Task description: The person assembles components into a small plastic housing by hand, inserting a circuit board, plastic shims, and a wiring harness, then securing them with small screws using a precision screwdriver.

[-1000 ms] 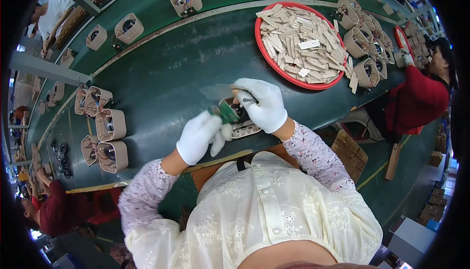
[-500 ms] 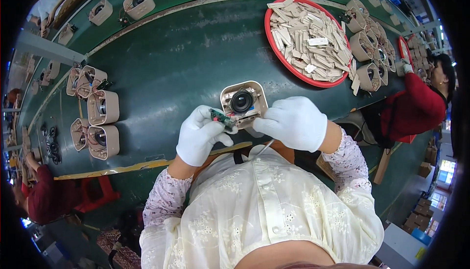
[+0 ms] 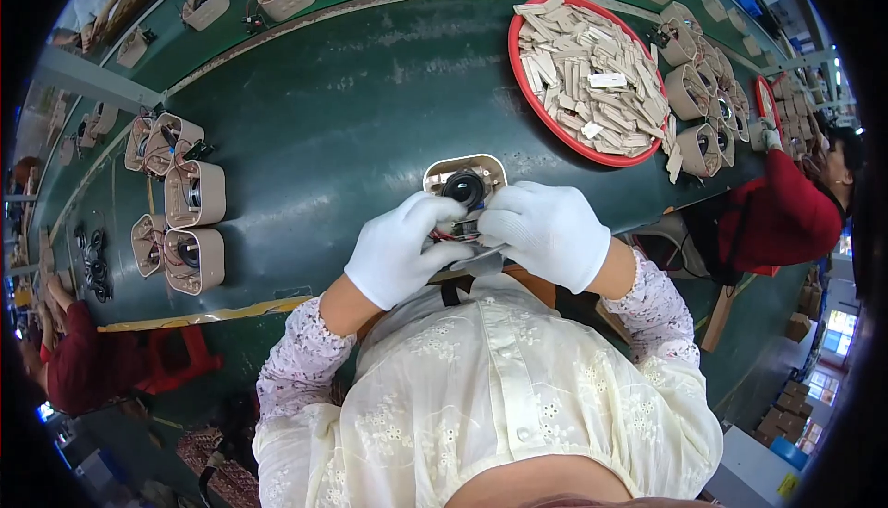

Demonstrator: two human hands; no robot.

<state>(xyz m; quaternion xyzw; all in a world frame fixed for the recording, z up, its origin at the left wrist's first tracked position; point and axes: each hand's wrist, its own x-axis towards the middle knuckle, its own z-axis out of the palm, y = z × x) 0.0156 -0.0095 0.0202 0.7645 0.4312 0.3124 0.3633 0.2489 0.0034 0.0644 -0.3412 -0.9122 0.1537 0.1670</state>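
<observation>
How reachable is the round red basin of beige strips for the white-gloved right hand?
Probably yes: only green tabletop shows between the right hand and basin, though that hand is at the open beige housing.

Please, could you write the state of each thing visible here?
Left hand: white-gloved, curled
Right hand: white-gloved, curled
Nearest housing: open, its speaker exposed
Red basin: heaped with beige strips
Left-side housings: open, clustered
Black cables: bunched together

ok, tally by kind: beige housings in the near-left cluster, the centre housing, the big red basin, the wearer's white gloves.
Near-left beige housings: 5
Centre housing: 1
Big red basin: 1
Wearer's white gloves: 2
Total: 9
</observation>
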